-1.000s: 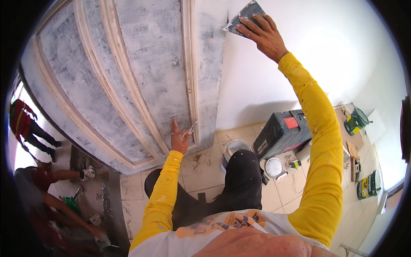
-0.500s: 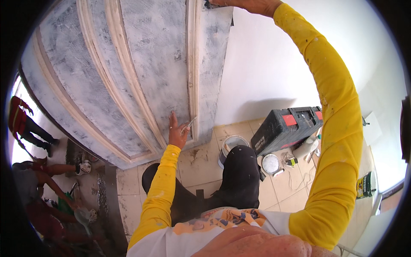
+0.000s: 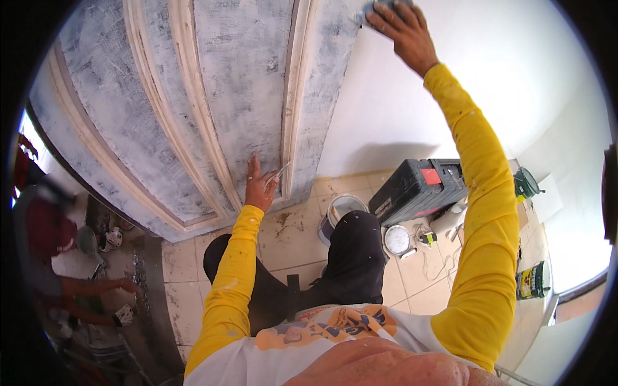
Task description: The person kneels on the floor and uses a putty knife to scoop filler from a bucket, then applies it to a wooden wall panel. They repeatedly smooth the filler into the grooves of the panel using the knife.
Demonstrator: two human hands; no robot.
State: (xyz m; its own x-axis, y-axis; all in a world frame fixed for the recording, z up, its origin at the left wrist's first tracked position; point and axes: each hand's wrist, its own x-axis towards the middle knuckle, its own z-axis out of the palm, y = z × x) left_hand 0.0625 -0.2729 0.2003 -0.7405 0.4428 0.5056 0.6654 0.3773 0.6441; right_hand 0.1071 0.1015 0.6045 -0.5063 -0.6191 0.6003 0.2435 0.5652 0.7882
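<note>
A grey-white smeared door [image 3: 238, 96] with raised cream mouldings stands in front of me. My right hand [image 3: 402, 32] reaches high and presses a flat grey pad or blade [image 3: 376, 8] against the door's right edge, next to the white wall [image 3: 515, 83]. My left hand [image 3: 259, 186] rests low on the door panel with its fingers spread. It holds a thin pale tool [image 3: 279, 174] against the vertical moulding. Both sleeves are yellow. My dark trousers [image 3: 351, 251] show below.
On the tiled floor [image 3: 290, 238] by my feet stand a paint bucket [image 3: 340, 209], a black tool case [image 3: 418, 188], a round white lid [image 3: 397, 239], a green item [image 3: 526, 183] and a yellow-black can [image 3: 533, 281]. Another person [image 3: 58, 257] crouches outside at the left.
My right hand rose to the top rim of the view along the door's edge and now sits slightly lower and further left. My left hand stayed on the lower moulding.
</note>
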